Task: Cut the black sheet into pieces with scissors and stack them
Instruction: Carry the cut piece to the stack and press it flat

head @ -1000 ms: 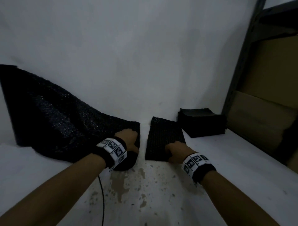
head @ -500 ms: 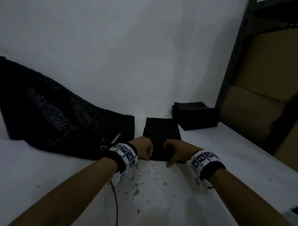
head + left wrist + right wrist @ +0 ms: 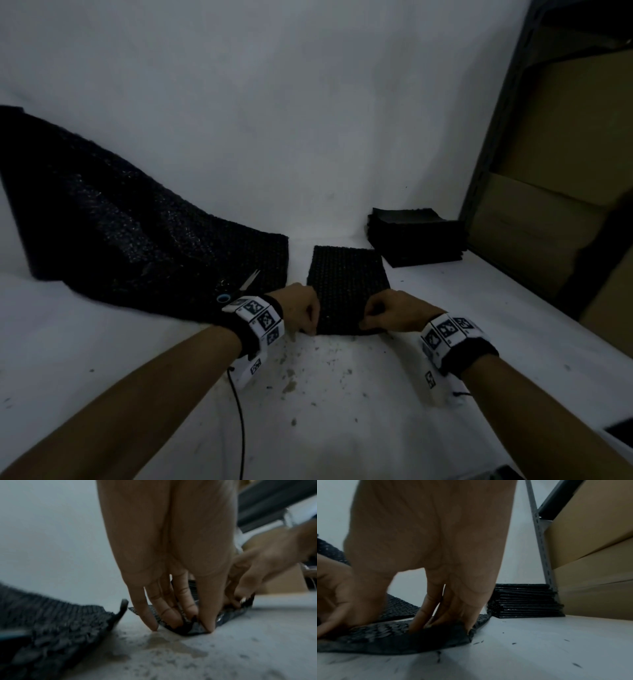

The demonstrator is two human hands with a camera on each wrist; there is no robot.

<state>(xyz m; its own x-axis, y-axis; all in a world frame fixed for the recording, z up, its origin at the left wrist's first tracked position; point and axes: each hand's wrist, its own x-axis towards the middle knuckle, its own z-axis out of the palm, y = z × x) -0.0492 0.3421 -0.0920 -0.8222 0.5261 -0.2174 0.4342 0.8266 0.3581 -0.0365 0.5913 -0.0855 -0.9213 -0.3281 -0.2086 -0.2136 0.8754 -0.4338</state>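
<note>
A plain storeroom or small workshop corner, as I see it through the head camera: a bare white wall (image 3: 274,102) rises behind a white, stained work surface (image 3: 325,394) littered with dark offcut crumbs. At my right stands a grey slotted-angle metal shelving rack (image 3: 541,545) loaded with large brown cardboard boxes (image 3: 565,154). Cut black pieces are piled as stock in a stack (image 3: 414,236) beside the rack.

White table (image 3: 479,325) bears sheet (image 3: 120,240), piece (image 3: 346,274), stack (image 3: 414,236).
</note>
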